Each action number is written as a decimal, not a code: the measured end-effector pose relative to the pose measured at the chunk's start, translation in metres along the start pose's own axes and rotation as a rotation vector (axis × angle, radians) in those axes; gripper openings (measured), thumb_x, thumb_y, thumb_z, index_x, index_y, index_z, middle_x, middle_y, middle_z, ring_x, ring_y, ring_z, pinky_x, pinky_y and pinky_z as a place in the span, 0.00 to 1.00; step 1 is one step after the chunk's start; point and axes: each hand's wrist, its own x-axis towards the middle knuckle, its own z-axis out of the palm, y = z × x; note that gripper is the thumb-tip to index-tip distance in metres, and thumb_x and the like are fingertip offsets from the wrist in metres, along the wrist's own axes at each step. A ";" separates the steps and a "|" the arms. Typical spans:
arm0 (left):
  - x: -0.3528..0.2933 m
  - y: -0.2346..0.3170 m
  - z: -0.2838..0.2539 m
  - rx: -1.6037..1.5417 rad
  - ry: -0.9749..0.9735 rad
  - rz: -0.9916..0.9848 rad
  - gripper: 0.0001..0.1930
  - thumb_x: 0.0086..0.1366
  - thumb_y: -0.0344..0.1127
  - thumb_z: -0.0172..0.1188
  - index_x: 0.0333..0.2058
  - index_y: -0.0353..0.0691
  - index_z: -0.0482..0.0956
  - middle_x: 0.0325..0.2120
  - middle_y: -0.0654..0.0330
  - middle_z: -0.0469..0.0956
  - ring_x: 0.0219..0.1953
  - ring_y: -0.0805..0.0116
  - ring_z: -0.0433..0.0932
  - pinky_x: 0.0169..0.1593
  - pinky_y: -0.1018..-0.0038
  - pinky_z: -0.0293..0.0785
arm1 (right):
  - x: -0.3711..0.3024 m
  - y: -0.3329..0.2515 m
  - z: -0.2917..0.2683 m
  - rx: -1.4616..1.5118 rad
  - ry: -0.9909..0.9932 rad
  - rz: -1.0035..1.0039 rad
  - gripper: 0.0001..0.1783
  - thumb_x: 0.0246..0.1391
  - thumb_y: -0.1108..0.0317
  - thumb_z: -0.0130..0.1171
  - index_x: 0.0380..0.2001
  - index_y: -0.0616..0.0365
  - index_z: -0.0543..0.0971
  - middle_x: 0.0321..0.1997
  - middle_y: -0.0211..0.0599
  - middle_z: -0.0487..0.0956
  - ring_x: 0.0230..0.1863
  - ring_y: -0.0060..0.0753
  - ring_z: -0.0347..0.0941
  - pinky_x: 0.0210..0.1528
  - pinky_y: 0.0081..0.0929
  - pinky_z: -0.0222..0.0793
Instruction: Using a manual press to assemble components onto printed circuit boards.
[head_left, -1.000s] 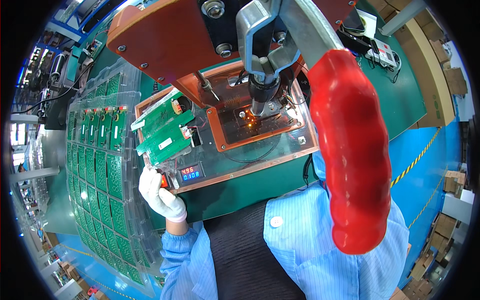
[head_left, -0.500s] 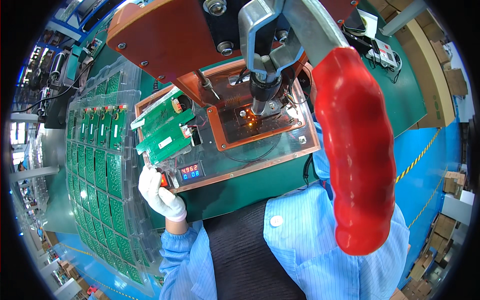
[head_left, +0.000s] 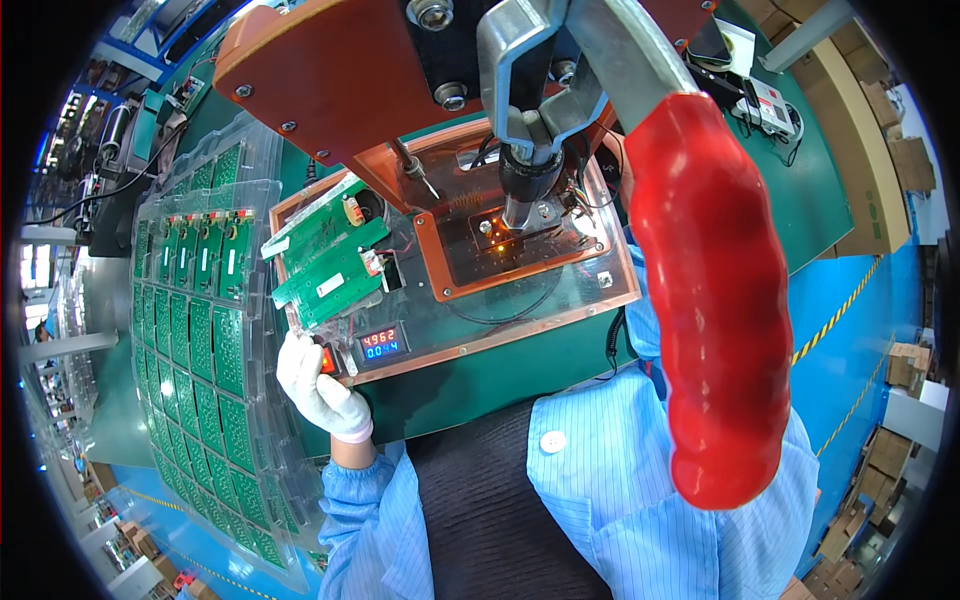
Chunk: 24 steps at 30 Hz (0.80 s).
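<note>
My left hand point(head_left: 320, 388), in a white glove, rests against the front left corner of a clear-topped test fixture point(head_left: 480, 335). Its fingers are slightly bent, with a gap between them and the thumb, and nothing shows in them. Close by are a lit red switch point(head_left: 328, 360) and a small red and blue digital display point(head_left: 381, 344). A large red-gripped lever handle point(head_left: 710, 300) fills the right side. Behind it runs my right sleeve point(head_left: 643, 310); the handle hides almost all of my right hand, so its fingers cannot be seen. Small lights glow under the clamp plunger point(head_left: 517, 212).
Two green circuit boards point(head_left: 335, 285) lie on the fixture's left part. Clear trays of several green boards point(head_left: 200, 350) stand at the left. Overhead is the orange press body point(head_left: 330, 80). A white and grey device point(head_left: 770, 110) sits on the green table at the far right.
The lower blue reading on the display has changed. The glowing lights under the plunger look slightly different. My left hand stays in place, and the lever has hardly moved.
</note>
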 end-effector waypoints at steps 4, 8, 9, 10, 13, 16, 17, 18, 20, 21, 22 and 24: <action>0.000 0.000 0.000 0.017 -0.002 0.004 0.16 0.65 0.36 0.44 0.43 0.32 0.74 0.46 0.46 0.72 0.52 0.48 0.70 0.57 0.57 0.63 | 0.000 -0.001 0.001 0.015 0.001 0.008 0.16 0.51 0.78 0.50 0.45 0.61 0.65 0.36 0.37 0.76 0.35 0.26 0.75 0.41 0.23 0.72; -0.001 0.000 0.000 -0.004 0.006 -0.001 0.16 0.65 0.36 0.44 0.43 0.32 0.74 0.46 0.46 0.72 0.52 0.48 0.70 0.57 0.57 0.63 | 0.001 0.001 0.002 -0.021 0.022 -0.056 0.16 0.52 0.77 0.50 0.45 0.61 0.66 0.36 0.38 0.76 0.35 0.27 0.75 0.42 0.24 0.72; -0.001 0.000 0.000 0.002 0.003 0.001 0.16 0.65 0.36 0.44 0.44 0.32 0.73 0.46 0.47 0.72 0.52 0.48 0.70 0.57 0.57 0.63 | 0.001 0.001 0.001 -0.009 0.022 -0.058 0.15 0.52 0.76 0.50 0.45 0.61 0.66 0.36 0.38 0.76 0.35 0.27 0.75 0.42 0.24 0.72; -0.001 0.000 0.000 0.007 0.000 0.003 0.16 0.65 0.36 0.43 0.44 0.33 0.73 0.46 0.47 0.72 0.52 0.48 0.70 0.57 0.57 0.63 | 0.001 0.001 0.001 0.002 0.023 -0.061 0.15 0.53 0.75 0.50 0.45 0.61 0.66 0.37 0.38 0.76 0.35 0.27 0.75 0.42 0.24 0.72; 0.000 0.000 0.000 -0.012 0.002 -0.001 0.16 0.65 0.37 0.43 0.45 0.33 0.73 0.46 0.47 0.72 0.52 0.49 0.70 0.57 0.57 0.63 | 0.000 -0.001 0.002 0.061 0.025 -0.009 0.14 0.54 0.73 0.50 0.44 0.61 0.66 0.36 0.39 0.77 0.35 0.26 0.75 0.41 0.22 0.73; -0.001 0.000 0.000 -0.018 -0.002 0.002 0.16 0.66 0.37 0.44 0.45 0.33 0.73 0.46 0.47 0.72 0.52 0.49 0.70 0.57 0.57 0.63 | 0.000 0.000 -0.001 0.079 0.009 0.022 0.12 0.56 0.68 0.49 0.42 0.61 0.68 0.33 0.39 0.77 0.32 0.25 0.75 0.37 0.21 0.73; -0.001 0.000 0.000 -0.018 -0.002 0.002 0.16 0.66 0.37 0.44 0.45 0.33 0.73 0.46 0.47 0.72 0.52 0.49 0.70 0.57 0.57 0.63 | 0.000 -0.001 0.000 0.079 0.008 0.023 0.12 0.56 0.68 0.49 0.42 0.61 0.68 0.33 0.39 0.77 0.32 0.25 0.75 0.37 0.21 0.73; -0.001 0.000 0.000 -0.017 -0.002 0.000 0.16 0.66 0.37 0.44 0.45 0.33 0.73 0.46 0.46 0.72 0.52 0.49 0.70 0.57 0.57 0.63 | -0.001 -0.005 0.001 0.052 0.018 0.043 0.12 0.57 0.66 0.49 0.41 0.61 0.69 0.32 0.38 0.77 0.31 0.25 0.75 0.35 0.21 0.73; -0.001 0.000 0.000 -0.017 -0.002 -0.001 0.16 0.66 0.37 0.44 0.45 0.33 0.73 0.46 0.46 0.72 0.51 0.49 0.70 0.57 0.57 0.63 | -0.002 -0.008 0.003 0.026 0.028 0.063 0.12 0.58 0.64 0.49 0.40 0.61 0.70 0.30 0.38 0.77 0.29 0.25 0.75 0.34 0.20 0.73; -0.001 -0.001 0.000 -0.015 0.001 0.002 0.16 0.65 0.37 0.44 0.45 0.32 0.73 0.46 0.46 0.72 0.51 0.49 0.70 0.57 0.57 0.63 | -0.002 -0.008 0.003 0.032 0.025 0.076 0.12 0.58 0.63 0.49 0.39 0.62 0.71 0.29 0.38 0.77 0.28 0.25 0.75 0.33 0.20 0.72; -0.001 -0.001 0.000 -0.012 0.003 0.004 0.16 0.65 0.37 0.44 0.44 0.32 0.73 0.46 0.46 0.72 0.51 0.49 0.70 0.57 0.57 0.63 | -0.002 -0.009 0.002 0.039 0.023 0.088 0.13 0.58 0.63 0.49 0.39 0.62 0.71 0.28 0.37 0.77 0.27 0.25 0.75 0.32 0.20 0.72; -0.001 -0.001 0.000 -0.008 0.004 0.008 0.16 0.65 0.36 0.44 0.44 0.32 0.73 0.46 0.46 0.72 0.51 0.48 0.70 0.57 0.57 0.63 | -0.003 -0.007 0.001 0.045 0.020 0.086 0.13 0.58 0.63 0.49 0.39 0.62 0.71 0.28 0.37 0.77 0.27 0.24 0.75 0.32 0.20 0.72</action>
